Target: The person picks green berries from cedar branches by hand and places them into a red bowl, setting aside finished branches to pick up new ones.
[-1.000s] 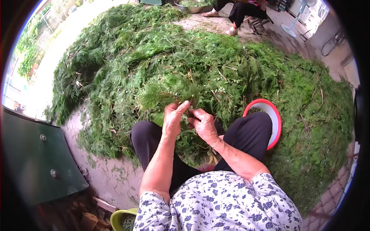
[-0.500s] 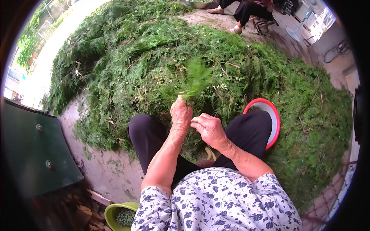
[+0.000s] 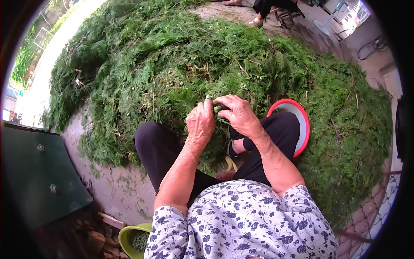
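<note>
My left hand (image 3: 201,122) is closed in front of the cut evergreen pile, its thumb and fingers pinching a sprig with small green cones (image 3: 217,109). Most of that sprig is hidden by the fingers or blends into the greenery behind. My right hand (image 3: 238,113) is beside it, thumb and forefinger curled around the cones at the sprig. The two hands nearly meet above the gap between my knees. Around and beyond them spreads the big pile of feathery evergreen branches (image 3: 142,69), dotted with pale cones.
A red-rimmed basin (image 3: 305,125) stands by my right knee. At lower left, a yellow-green bucket (image 3: 125,241) holds small green cones, near a dark green panel (image 3: 39,172). Another person's legs (image 3: 264,8) and a fan (image 3: 321,26) are at the back.
A blurred green frond stood up from my left hand earlier; now it is no longer upright there. My right hand has moved up to the left fingertips and the cones.
</note>
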{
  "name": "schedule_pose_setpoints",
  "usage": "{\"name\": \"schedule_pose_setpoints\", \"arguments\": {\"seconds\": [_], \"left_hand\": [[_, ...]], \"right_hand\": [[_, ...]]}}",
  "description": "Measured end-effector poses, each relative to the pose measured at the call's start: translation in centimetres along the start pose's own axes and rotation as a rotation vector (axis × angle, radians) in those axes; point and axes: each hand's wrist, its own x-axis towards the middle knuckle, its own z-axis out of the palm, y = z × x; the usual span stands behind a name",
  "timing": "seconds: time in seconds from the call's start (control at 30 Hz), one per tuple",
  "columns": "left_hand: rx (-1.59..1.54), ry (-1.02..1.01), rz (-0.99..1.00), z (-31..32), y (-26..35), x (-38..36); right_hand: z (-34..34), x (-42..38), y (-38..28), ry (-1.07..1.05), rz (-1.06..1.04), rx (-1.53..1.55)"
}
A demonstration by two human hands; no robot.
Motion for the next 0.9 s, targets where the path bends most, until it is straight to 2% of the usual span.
{"name": "schedule_pose_setpoints", "arguments": {"seconds": [0.13, 0.2, 0.37, 0.43, 0.47, 0.53, 0.6, 0.67, 0.73, 0.83, 0.9], "left_hand": [[-0.009, -0.03, 0.003, 0.1, 0.3, -0.2], [-0.017, -0.018, 0.039, -0.1, 0.3, -0.2], [0.003, -0.019, 0.027, 0.1, 0.3, -0.3], [0.005, -0.012, 0.034, 0.0, 0.2, -0.2], [-0.016, 0.007, 0.055, -0.2, 0.2, -0.2], [-0.037, 0.025, 0.074, -0.6, 0.3, -0.1], [-0.013, 0.002, 0.104, -0.9, 0.4, -0.2], [-0.005, 0.02, 0.109, -0.9, 0.3, -0.6], [0.005, 0.04, 0.123, -0.7, 0.0, -0.6], [-0.024, 0.086, 0.115, -0.5, 0.2, -0.7], [-0.039, 0.085, 0.145, -1.0, 0.4, -0.6]], "right_hand": [[0.7, -0.5, 0.7, 0.021, -0.042, -0.091], [0.2, -0.4, 0.5, -0.055, 0.192, 0.037], [0.4, -0.9, 0.0, -0.025, 0.231, 0.057], [1.5, -1.5, 0.6, 0.149, 0.28, 0.273], [2.0, -1.8, 0.7, 0.148, 0.279, 0.273], [2.6, -2.2, 0.8, 0.275, 0.54, 0.86], [2.5, -2.1, 1.5, 0.303, 0.583, 0.895], [0.9, -1.4, 2.8, 0.439, 0.502, 0.922], [-1.1, -0.6, 2.7, 0.383, 0.483, 1.242], [-2.3, -0.5, 3.0, 0.334, 0.458, 1.37], [-2.6, -0.4, 2.5, 0.295, 0.53, 1.481]]}}
